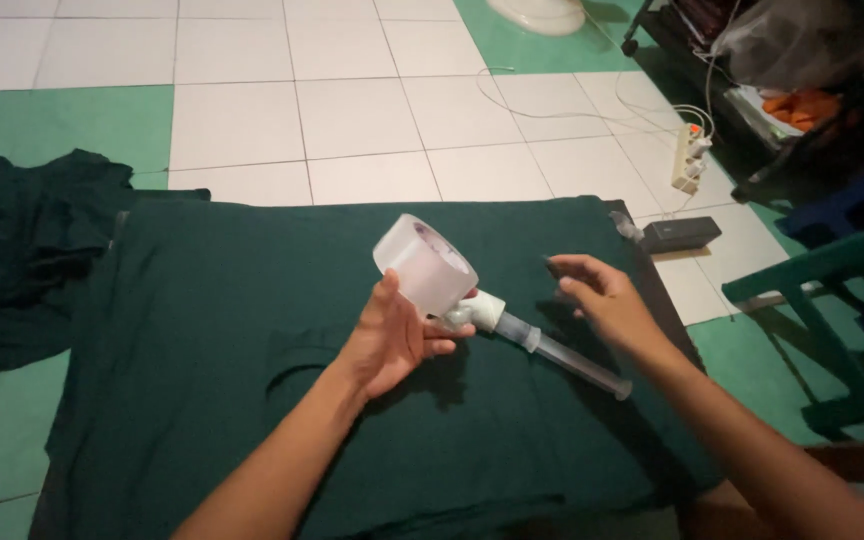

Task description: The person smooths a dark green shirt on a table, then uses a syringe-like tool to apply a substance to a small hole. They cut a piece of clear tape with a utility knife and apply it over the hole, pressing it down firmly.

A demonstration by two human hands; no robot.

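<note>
The far face of the translucent white cup-shaped part point(424, 265) is turned away from me, so I cannot tell what lies inside it, and my own palm covers the spot where its neck joins the white fitting point(479, 311) below. My left hand point(392, 340) is closed around that neck from underneath, thumb up along the cup's side and fingertips curled over the fitting, gripping the whole tool above the cloth. From the fitting a clear tube point(577, 362) runs out, and its end is hard to make out against the dark cloth; I cannot say whether that tip touches the cloth or hangs just over it.

The tool's long axis runs on a slant: the wide cup end points up and to my left, away from me, and the tube end points down and to my right.

My right hand point(602, 297) hovers just beside the tube, holding nothing, with the fingers loosely bent and spread and the index finger stretched to the left. It is near the tube but apart from it.

Under both hands lies a dark green cloth point(232, 350) spread flat over a low board. More dark green fabric point(22, 240) is bunched at my left, partly cut off by the picture's edge. Beyond the cloth, on the tiled floor, are a dark box point(681, 234) and a white power strip point(689, 157) with a cord.
</note>
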